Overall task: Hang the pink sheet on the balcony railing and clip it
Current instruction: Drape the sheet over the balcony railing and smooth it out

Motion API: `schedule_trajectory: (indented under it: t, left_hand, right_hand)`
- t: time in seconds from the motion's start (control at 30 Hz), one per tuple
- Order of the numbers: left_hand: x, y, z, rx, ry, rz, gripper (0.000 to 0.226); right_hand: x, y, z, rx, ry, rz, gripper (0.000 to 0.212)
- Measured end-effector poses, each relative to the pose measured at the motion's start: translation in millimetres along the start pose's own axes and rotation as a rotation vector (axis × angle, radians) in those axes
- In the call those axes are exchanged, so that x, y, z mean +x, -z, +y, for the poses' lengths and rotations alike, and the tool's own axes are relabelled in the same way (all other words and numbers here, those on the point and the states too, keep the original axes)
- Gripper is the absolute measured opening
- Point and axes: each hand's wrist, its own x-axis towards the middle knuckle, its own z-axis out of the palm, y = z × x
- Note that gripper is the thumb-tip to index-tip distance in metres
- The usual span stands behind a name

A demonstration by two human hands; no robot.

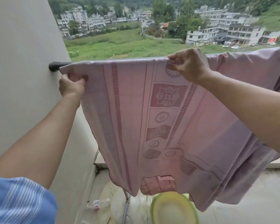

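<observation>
Over the balcony railing (55, 64) hangs the pink sheet (136, 118), and we hold it with both hands. The railing is a dark bar that meets the pale wall (23, 62) at its left end. The sheet is folded across the railing's top from just right of that end to the right edge of our view, where it bunches in loose folds. Its near side drapes down toward us below the railing, showing woven bands, flower roundels and a darker panel.

Our left hand (71, 85) is just below the railing's left end, its fingers curled and its thumb closed on the sheet's left edge, pinching the cloth. Our right hand (189, 65) is at the railing's top, further right along it. Its thumb and fingertips are pressed together on the fold of the sheet where it crosses the bar. A blue striped sleeve (19, 199) covers our left upper arm, well below the railing.

Under the railing, on the balcony floor, a yellow-green basin (173, 210) sits below the sheet's lower hem. What looks like a pink basket (157, 185) shows in a notch of that hem, partly hidden. Left of the basin, near the foot of the wall, lies a clear plastic bottle (99, 203), and a thin metal post (126, 207) stands between bottle and basin. Beyond the railing lie a green field (111, 44) and pale buildings (217, 29).
</observation>
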Motion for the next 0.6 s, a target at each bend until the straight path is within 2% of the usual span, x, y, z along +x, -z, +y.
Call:
schedule_trajectory:
  t: [0.07, 0.13, 0.23, 0.3, 0.43, 0.6]
  left_hand:
    - [6.7, 1.1, -5.4, -0.002, -0.03, -0.061, 0.032]
    - [6.9, 3.4, -4.3, 0.018, -0.095, -0.054, 0.02]
    - [-10.6, 3.3, -3.4, 0.175, -0.282, -0.004, 0.019]
    - [-32.5, 0.2, -8.3, 0.185, -0.398, -0.041, 0.018]
    - [-73.6, 1.7, -50.4, 0.305, -0.43, -0.22, 0.025]
    - [-108.0, 5.7, -101.2, 0.553, -0.368, -0.568, 0.04]
  right_hand:
    - [0.5, 3.1, 1.8, 0.073, -0.018, 0.041, 0.029]
    - [1.8, 7.3, 4.8, 0.122, -0.056, 0.086, 0.021]
    - [2.2, 8.3, 7.3, 0.084, -0.119, 0.141, 0.019]
    - [2.3, 6.7, 6.5, 0.067, -0.167, 0.177, 0.023]
    - [3.9, 1.9, -5.1, 0.064, -0.25, 0.197, 0.029]
    - [7.2, -16.2, -39.5, 0.035, -0.037, 0.026, 0.045]
